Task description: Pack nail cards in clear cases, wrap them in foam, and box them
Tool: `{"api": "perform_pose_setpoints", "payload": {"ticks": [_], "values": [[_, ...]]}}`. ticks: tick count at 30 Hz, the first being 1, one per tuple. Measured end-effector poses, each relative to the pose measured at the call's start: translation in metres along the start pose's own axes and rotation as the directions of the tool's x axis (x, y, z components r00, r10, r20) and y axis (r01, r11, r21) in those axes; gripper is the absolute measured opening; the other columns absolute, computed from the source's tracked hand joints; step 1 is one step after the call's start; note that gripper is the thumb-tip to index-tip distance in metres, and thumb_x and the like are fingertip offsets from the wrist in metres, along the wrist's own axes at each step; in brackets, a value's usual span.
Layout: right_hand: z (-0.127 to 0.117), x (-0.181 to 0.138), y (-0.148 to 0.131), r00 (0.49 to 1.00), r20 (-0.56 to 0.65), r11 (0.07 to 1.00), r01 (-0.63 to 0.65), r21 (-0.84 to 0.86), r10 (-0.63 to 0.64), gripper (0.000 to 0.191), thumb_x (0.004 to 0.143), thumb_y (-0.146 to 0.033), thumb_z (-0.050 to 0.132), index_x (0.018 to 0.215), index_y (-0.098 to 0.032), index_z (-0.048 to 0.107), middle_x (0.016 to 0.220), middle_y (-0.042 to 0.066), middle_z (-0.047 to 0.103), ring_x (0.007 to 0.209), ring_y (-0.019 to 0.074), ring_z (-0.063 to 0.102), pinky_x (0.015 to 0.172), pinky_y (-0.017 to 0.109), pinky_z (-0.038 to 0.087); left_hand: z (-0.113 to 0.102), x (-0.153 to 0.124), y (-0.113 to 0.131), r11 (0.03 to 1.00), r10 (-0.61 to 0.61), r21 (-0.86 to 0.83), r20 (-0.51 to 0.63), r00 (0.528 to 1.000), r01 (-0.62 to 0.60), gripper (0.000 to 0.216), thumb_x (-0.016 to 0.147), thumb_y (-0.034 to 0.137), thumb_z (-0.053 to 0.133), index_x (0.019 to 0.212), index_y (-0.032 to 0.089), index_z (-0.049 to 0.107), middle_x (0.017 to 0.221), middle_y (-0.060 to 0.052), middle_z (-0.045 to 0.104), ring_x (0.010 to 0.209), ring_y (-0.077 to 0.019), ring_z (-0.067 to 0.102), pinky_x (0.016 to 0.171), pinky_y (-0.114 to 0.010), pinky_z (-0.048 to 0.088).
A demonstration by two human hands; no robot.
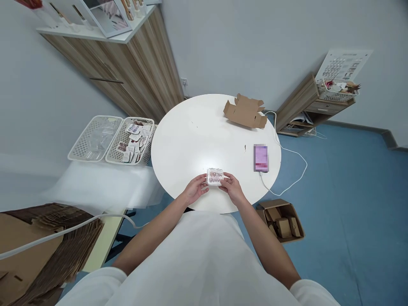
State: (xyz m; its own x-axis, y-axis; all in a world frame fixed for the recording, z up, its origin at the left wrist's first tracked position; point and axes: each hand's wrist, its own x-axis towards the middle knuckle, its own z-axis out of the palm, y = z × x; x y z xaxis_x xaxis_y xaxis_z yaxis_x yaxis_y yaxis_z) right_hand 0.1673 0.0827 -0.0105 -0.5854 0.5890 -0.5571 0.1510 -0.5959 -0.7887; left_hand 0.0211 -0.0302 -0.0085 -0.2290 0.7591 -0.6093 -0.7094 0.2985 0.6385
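Note:
Both my hands hold a small clear plastic case (pixel 215 176) with pinkish pieces inside, just above the near edge of the round white table (pixel 197 140). My left hand (pixel 195 189) grips the case's left end with curled fingers. On the other side, my right hand (pixel 232 187) pinches its right end. Further out on the table lie a phone (pixel 260 157) on a white cable and an unfolded cardboard box (pixel 245 111).
Two white baskets stand on a low surface at the left: one (pixel 94 138) with clear packaging, one (pixel 132 140) with several small cards. An open carton of small boxes (pixel 282 220) sits on the blue floor at right. Flat cardboard (pixel 41 242) is stacked at lower left.

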Motion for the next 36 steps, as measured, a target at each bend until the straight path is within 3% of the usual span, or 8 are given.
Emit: {"api": "perform_pose_setpoints", "payload": {"ticks": [8, 13, 21, 24, 30, 36], "values": [[0.003, -0.006, -0.009, 0.997, 0.022, 0.998, 0.07, -0.008, -0.07, 0.049, 0.061, -0.032, 0.069, 0.107, -0.027, 0.053, 0.095, 0.002, 0.057, 0.087, 0.0159, 0.058, 0.081, 0.035, 0.049, 0.0, -0.007, 0.005, 0.923, 0.082, 0.38, -0.026, 0.996, -0.066, 0.038, 0.068, 0.045, 0.063, 0.094, 0.018, 0.062, 0.091, -0.007, 0.063, 0.083, -0.016, 0.058, 0.076, -0.03, 0.041], [-0.001, -0.009, -0.016, 0.996, 0.007, 0.995, 0.089, -0.052, -0.088, 0.047, 0.061, -0.034, 0.069, 0.105, -0.025, 0.055, 0.081, 0.0, 0.056, 0.078, 0.0144, 0.057, 0.079, 0.035, 0.047, 0.005, -0.009, 0.012, 0.891, 0.103, 0.446, -0.018, 0.995, -0.084, 0.04, 0.067, 0.045, 0.064, 0.095, 0.017, 0.062, 0.085, -0.006, 0.064, 0.079, -0.0156, 0.058, 0.074, -0.03, 0.041], [-0.002, -0.006, -0.025, 0.993, -0.035, 0.991, 0.113, -0.071, -0.116, 0.048, 0.057, -0.033, 0.071, 0.101, -0.023, 0.056, 0.075, -0.001, 0.056, 0.068, 0.0123, 0.055, 0.072, 0.033, 0.044, 0.011, -0.001, 0.011, 0.871, 0.165, 0.472, -0.022, 0.986, -0.135, 0.038, 0.065, 0.044, 0.065, 0.088, 0.014, 0.06, 0.077, -0.006, 0.064, 0.074, -0.016, 0.058, 0.073, -0.032, 0.042], [-0.001, -0.004, -0.022, 0.993, -0.041, 0.991, 0.103, -0.082, -0.107, 0.046, 0.058, -0.033, 0.07, 0.101, -0.023, 0.055, 0.078, -0.001, 0.056, 0.068, 0.0117, 0.055, 0.071, 0.032, 0.044, 0.011, -0.001, 0.01, 0.847, 0.195, 0.512, -0.055, 0.979, -0.14, 0.04, 0.067, 0.044, 0.064, 0.093, 0.014, 0.059, 0.076, -0.005, 0.063, 0.075, -0.0164, 0.058, 0.074, -0.032, 0.042], [0.007, 0.004, -0.006, 0.997, -0.032, 0.99, 0.07, -0.125, -0.074, 0.045, 0.06, -0.035, 0.068, 0.101, -0.024, 0.053, 0.083, 0.0, 0.056, 0.07, 0.0129, 0.056, 0.071, 0.033, 0.045, 0.007, -0.011, 0.008, 0.765, 0.365, 0.612, -0.151, 0.919, -0.203, 0.046, 0.071, 0.044, 0.059, 0.109, 0.018, 0.054, 0.099, -0.008, 0.06, 0.091, -0.018, 0.056, 0.081, -0.032, 0.043], [0.033, 0.012, 0.016, 1.0, -0.017, 0.993, 0.023, -0.119, -0.025, 0.041, 0.06, -0.036, 0.068, 0.095, -0.023, 0.052, 0.085, 0.001, 0.056, 0.069, 0.0126, 0.056, 0.069, 0.031, 0.046, -0.017, -0.02, 0.001, 0.724, 0.388, 0.667, -0.181, 0.904, -0.178, 0.052, 0.075, 0.044, 0.054, 0.12, 0.02, 0.045, 0.116, -0.01, 0.048, 0.095, -0.0176, 0.051, 0.076, -0.03, 0.047]]}}
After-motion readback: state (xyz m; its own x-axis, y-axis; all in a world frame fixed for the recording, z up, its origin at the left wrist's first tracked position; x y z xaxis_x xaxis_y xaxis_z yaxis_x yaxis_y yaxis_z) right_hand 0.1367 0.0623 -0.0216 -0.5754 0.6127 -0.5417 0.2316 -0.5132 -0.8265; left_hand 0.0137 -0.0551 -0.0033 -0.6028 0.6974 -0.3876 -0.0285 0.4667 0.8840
